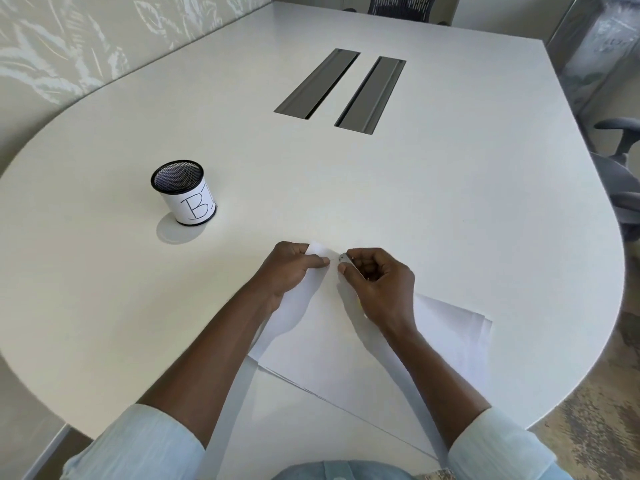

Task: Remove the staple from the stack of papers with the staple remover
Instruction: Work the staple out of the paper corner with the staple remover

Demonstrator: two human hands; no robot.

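Note:
A stack of white papers [332, 344] lies turned at an angle on the white table [450, 188], one corner pointing away from me. My left hand [289, 271] pinches that far corner between thumb and fingers. My right hand [375, 282] grips a small metal staple remover [344, 259], its jaws touching the paper just right of my left thumb. A tiny dark mark on the paper, probably the staple [333, 260], sits between the two hands; it is too small to tell more.
A black mesh pen cup [183, 192] with a white label marked "B" stands to the left. Two grey cable slots [341, 86] are set into the table's middle. Office chairs [620, 174] stand at the right and far edges.

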